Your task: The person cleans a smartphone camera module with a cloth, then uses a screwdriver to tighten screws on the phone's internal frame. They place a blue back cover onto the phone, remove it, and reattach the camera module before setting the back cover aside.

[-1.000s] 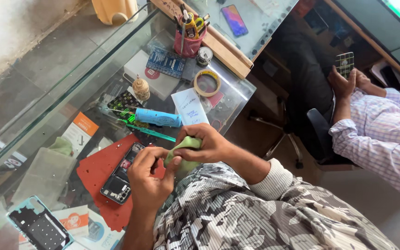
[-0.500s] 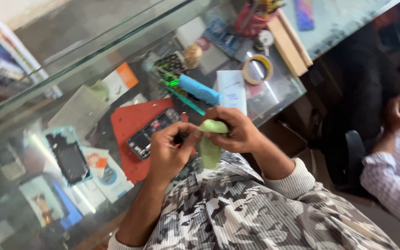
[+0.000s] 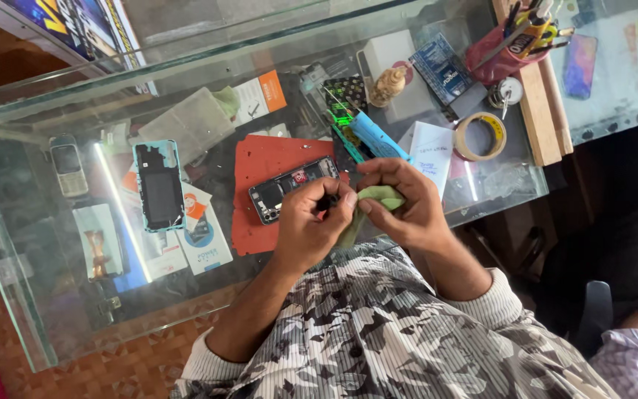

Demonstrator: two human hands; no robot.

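A glass counter (image 3: 75,295) fills most of the head view, its top crowded with parts and tools; on it lies a red work mat (image 3: 256,166), and on the mat an opened phone (image 3: 293,188) rests with its insides showing; left of the mat lies a phone frame with a pale blue edge (image 3: 158,185), and farther left a small keypad phone (image 3: 68,168) sits under the glass; to the right a roll of tape (image 3: 480,136) lies beside a white paper note (image 3: 430,148), with a red cup of tools (image 3: 500,55) behind it; a blue-handled tool (image 3: 378,137) lies just beyond the hands. The person's left hand (image 3: 311,222) is curled, its fingertips pinched on a small dark part (image 3: 328,201) just beside the phone's near end; what the part is cannot be told. The right hand (image 3: 404,207) is closed around a green cloth (image 3: 378,198), which is pressed against the left fingertips above the counter's near edge.
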